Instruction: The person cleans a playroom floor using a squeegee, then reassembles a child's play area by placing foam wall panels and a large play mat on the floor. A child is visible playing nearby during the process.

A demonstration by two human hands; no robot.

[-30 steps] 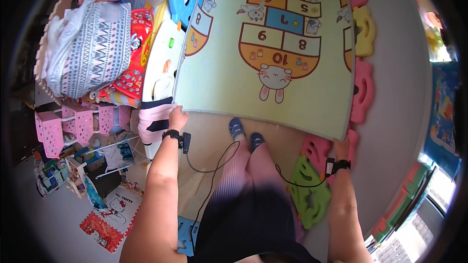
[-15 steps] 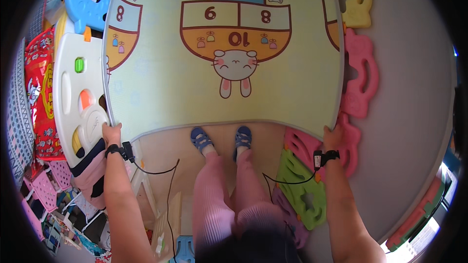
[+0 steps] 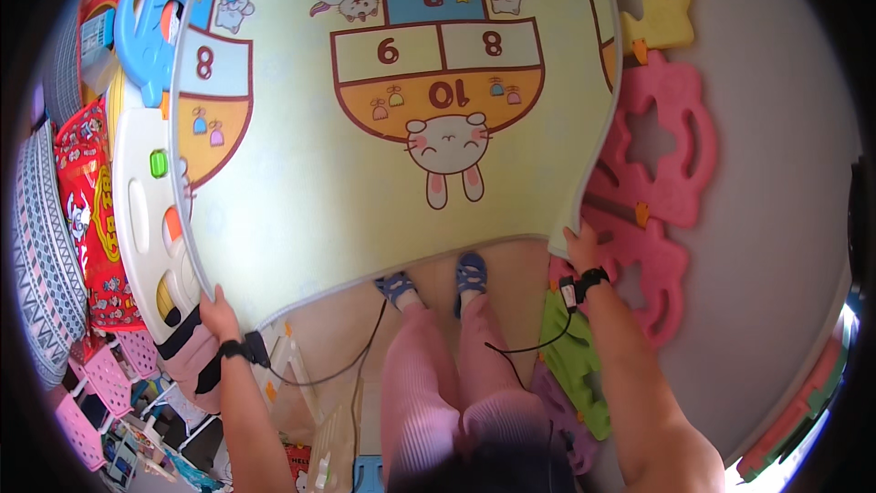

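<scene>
A wide pale yellow-green play mat [image 3: 319, 192] with a hopscotch print, cartoon rabbits and a grey bound edge stretches out in front of me, its near edge lifted. My left hand [image 3: 219, 315] is closed on the near left corner. My right hand [image 3: 581, 248] pinches the near right corner, where the material folds a little between fingers and thumb. A black wrist strap with a small box and cable is on each of my wrists. Below the near edge of the mat, blue sandals [image 3: 471, 272] are on my feet.
Pink fence panels [image 3: 671, 183], a yellow panel [image 3: 680, 0] and a green panel [image 3: 561, 347] line the right side by a grey wall. At left stand a white plastic panel [image 3: 141, 210], a red printed bag [image 3: 87, 192] and pink perforated baskets [image 3: 105, 382].
My right hand has moved left, bringing its mat corner inward and bowing the right edge. My left hand has come lower and slightly right. The near edge now slants down toward the left.
</scene>
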